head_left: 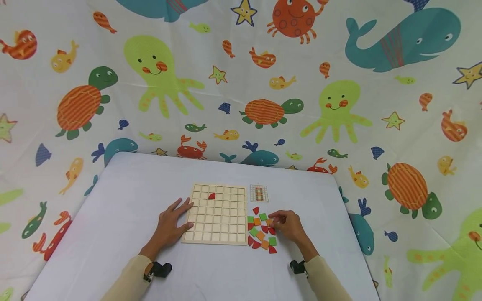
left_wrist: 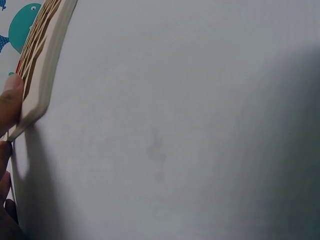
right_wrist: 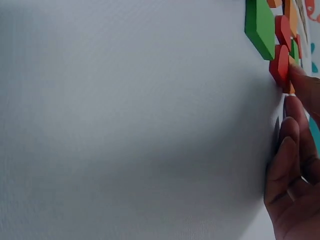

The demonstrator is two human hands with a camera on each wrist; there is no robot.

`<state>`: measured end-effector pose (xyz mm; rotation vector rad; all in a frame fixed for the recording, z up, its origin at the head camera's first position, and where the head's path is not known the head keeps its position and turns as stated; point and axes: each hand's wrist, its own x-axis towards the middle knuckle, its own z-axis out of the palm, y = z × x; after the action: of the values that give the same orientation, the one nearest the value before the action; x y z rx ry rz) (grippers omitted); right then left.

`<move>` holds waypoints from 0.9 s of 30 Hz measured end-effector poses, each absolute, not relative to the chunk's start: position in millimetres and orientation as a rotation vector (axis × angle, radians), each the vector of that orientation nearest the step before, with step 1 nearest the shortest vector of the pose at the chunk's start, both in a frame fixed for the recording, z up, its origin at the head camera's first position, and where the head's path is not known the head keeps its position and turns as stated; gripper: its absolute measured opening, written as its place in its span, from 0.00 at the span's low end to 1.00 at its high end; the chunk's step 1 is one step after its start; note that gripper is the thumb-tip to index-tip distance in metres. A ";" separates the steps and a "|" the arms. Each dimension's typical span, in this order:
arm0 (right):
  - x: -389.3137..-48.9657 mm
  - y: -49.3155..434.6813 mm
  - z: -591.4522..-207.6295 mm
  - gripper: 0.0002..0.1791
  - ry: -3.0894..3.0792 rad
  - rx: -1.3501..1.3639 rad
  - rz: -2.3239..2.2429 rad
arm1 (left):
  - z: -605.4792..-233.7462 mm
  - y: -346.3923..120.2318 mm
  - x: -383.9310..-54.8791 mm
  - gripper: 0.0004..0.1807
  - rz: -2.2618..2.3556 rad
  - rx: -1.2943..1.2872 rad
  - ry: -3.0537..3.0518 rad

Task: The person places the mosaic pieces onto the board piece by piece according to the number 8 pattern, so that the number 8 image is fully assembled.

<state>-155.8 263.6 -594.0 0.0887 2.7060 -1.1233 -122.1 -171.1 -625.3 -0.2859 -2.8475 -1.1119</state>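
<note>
A pale wooden grid board (head_left: pixel 216 242) lies on the table, with one red quarter-circle tile (head_left: pixel 212 195) in a cell of its upper part. My left hand (head_left: pixel 170 222) rests at the board's left side, fingers spread and fingertips on its edge. In the left wrist view the thumb (left_wrist: pixel 11 102) touches the rim of the board (left_wrist: pixel 47 85). Right of the board lie several loose red, green and orange tiles (head_left: pixel 272 241). Over their right side, my right hand (head_left: pixel 290 225) pinches an orange tile (right_wrist: pixel 291 87) between thumb and fingers, close to a red tile (right_wrist: pixel 280 65).
A small card (head_left: pixel 259 193) with a printed grid and coloured pattern lies right of the board's upper corner. Both lie on a white-covered table (head_left: pixel 150 175). Behind it hangs a cloth (head_left: pixel 241 138) printed with sea animals.
</note>
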 end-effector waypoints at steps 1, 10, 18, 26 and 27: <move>-155.4 263.1 -594.0 0.11 2.708 0.086 -1.123 | -625.5 -170.8 -122.1 0.42 -1.113 -0.285 -2.850; -153.5 259.6 -596.0 0.07 2.734 0.102 -1.125 | -626.8 -169.9 -122.1 0.41 -1.097 -0.279 -2.853; -152.3 262.8 -593.6 0.04 2.656 0.192 -1.295 | -627.8 -169.7 -121.1 0.41 -1.077 -0.300 -2.820; -161.3 253.1 -587.8 0.05 2.506 0.214 -1.490 | -627.3 -170.9 -120.8 0.41 -1.093 -0.274 -2.842; -162.9 249.8 -587.6 0.05 2.496 0.203 -1.502 | -626.9 -170.8 -120.7 0.41 -1.100 -0.271 -2.842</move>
<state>-162.9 249.8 -587.6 0.2031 2.4961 -1.5023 -120.7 -170.8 -626.9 -0.2713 -2.8423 -1.1003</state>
